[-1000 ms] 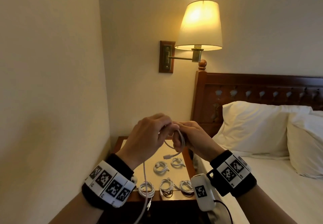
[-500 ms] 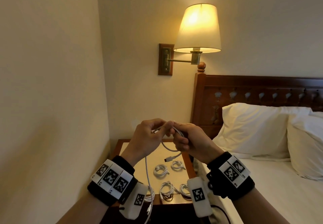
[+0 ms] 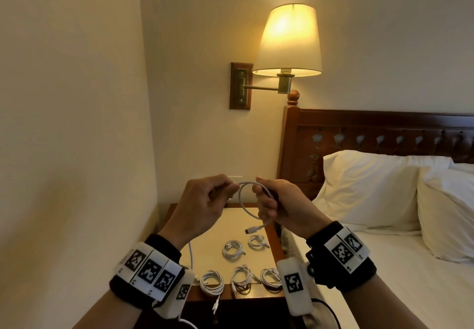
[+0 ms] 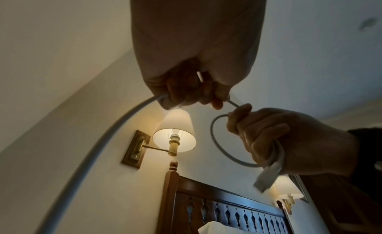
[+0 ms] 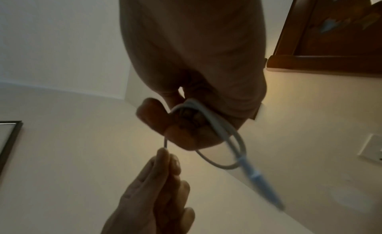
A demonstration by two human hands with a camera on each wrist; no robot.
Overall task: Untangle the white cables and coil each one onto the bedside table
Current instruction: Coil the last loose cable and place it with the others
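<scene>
Both hands hold one white cable [image 3: 243,205] in the air above the bedside table [image 3: 230,226]. My right hand [image 3: 269,200] grips a small loop of it, fingers curled round the strands, and the plug end [image 3: 252,230] dangles below. My left hand [image 3: 218,195] pinches the cable just left of the loop; the rest of the cable [image 3: 190,254] hangs down past my left wrist. The left wrist view shows the loop [image 4: 219,142] in the right hand [image 4: 268,139] and the long strand [image 4: 99,152] leaving the left hand [image 4: 192,93]. Several coiled white cables [image 3: 232,249] lie on the table.
A lit wall lamp [image 3: 289,41] hangs above the table. The wall [image 3: 77,149] bounds the table's left side. A dark wooden headboard [image 3: 372,133] and a bed with white pillows [image 3: 372,187] are on the right.
My hands have drawn slightly apart and a round loop of cable now shows between them. The view has tilted down a little.
</scene>
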